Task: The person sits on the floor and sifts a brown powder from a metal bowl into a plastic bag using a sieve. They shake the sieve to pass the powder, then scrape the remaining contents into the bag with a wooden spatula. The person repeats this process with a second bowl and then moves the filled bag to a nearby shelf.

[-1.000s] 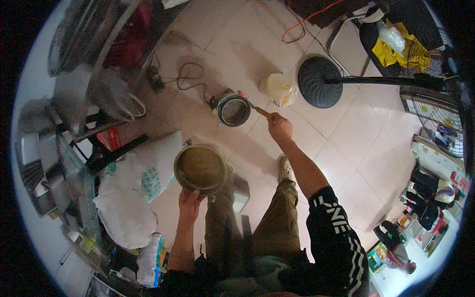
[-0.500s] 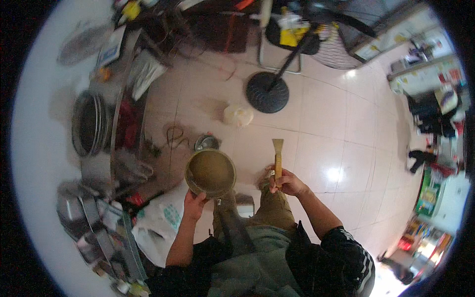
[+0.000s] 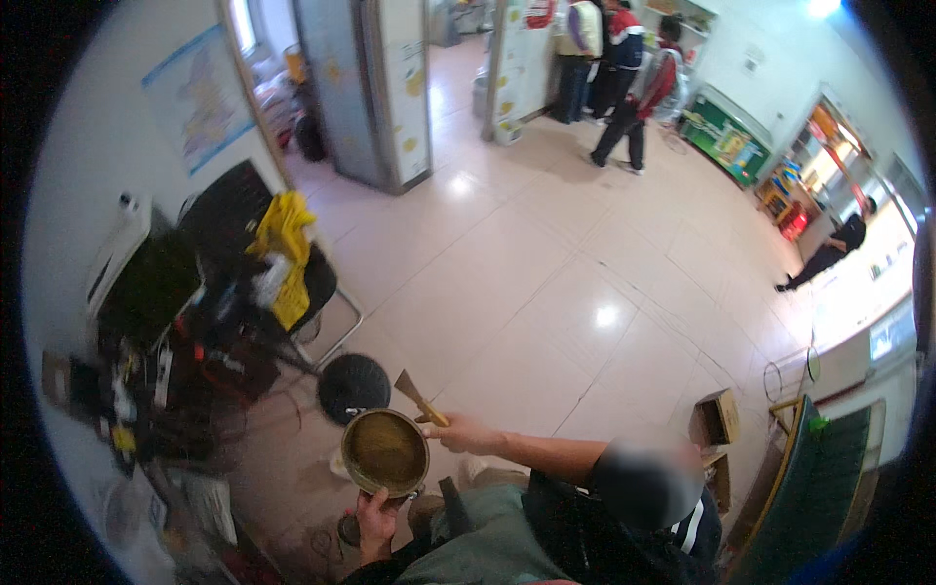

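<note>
The left hand point(image 3: 375, 517) closes its fingers on the lower rim of a round, brass-coloured metal bowl point(image 3: 385, 451) with a dull olive inside, the bowl standing tilted just above them. The right hand point(image 3: 456, 432) is curled shut around a flat wooden spatula point(image 3: 417, 398), whose blade points up and left, past the fingers and just beside the bowl's upper rim. Gripped at one edge only, the bowl could tip or slip; the blade might knock it. Whether the bowl holds anything is unclear, and the spatula's handle is hidden inside the fist.

One head-worn fisheye view looks forward and down across the tiled floor point(image 3: 546, 292), hands near its lower edge.
</note>
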The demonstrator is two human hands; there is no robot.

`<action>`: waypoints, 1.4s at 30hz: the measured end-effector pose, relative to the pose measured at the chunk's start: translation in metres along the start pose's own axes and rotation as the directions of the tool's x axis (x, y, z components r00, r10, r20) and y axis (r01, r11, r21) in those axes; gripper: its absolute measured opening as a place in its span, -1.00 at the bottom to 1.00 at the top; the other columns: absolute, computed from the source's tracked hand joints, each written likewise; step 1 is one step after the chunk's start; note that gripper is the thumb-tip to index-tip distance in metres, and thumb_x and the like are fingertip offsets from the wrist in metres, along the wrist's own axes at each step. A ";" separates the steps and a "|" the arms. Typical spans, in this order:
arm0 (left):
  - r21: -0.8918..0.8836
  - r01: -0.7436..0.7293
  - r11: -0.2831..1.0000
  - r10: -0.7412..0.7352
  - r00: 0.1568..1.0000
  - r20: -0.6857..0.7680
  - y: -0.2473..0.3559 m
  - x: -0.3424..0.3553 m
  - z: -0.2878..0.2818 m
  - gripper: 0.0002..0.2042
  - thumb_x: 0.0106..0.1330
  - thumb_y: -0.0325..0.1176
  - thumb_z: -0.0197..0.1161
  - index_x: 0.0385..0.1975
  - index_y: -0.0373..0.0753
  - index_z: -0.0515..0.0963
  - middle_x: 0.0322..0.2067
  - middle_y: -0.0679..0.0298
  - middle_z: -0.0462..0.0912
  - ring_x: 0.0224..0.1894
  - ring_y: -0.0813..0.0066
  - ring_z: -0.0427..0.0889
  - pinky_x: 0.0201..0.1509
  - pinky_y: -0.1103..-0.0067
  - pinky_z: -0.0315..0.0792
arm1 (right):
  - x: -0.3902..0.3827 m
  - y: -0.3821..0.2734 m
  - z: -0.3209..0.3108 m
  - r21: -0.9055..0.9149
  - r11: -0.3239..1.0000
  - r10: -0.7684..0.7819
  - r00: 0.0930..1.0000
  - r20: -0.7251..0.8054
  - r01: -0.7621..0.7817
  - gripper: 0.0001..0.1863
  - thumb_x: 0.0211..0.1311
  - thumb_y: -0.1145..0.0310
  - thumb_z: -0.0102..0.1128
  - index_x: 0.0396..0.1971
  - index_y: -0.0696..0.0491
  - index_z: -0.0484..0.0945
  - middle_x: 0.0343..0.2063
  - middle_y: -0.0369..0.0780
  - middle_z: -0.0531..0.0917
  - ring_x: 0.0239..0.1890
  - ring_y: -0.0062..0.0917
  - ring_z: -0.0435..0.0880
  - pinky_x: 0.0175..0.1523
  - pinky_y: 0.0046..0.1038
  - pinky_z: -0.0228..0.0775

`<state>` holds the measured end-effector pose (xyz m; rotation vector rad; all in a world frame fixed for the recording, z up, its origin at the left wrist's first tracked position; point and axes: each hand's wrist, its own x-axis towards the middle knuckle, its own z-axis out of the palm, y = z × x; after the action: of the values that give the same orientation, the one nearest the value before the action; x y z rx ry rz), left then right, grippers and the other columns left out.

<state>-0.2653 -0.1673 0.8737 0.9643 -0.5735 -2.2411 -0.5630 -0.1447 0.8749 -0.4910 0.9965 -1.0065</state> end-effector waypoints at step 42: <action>0.839 -0.399 0.369 -0.232 0.835 0.499 0.121 1.014 0.588 -0.52 0.32 -0.29 0.25 0.20 -0.28 0.36 0.11 0.15 0.54 0.14 0.27 0.51 0.17 0.33 0.40 | 0.349 -0.727 -0.685 0.191 0.928 -0.213 0.876 -0.433 0.320 -0.64 0.23 0.04 0.30 -0.21 0.00 0.47 -0.66 -0.45 0.28 -0.71 -0.74 0.17 -0.64 -0.61 -0.05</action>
<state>-1.2103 -0.8701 0.8290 0.6424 -2.3277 -1.9374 -1.4368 -0.7390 0.9177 -0.2050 1.1617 -1.5127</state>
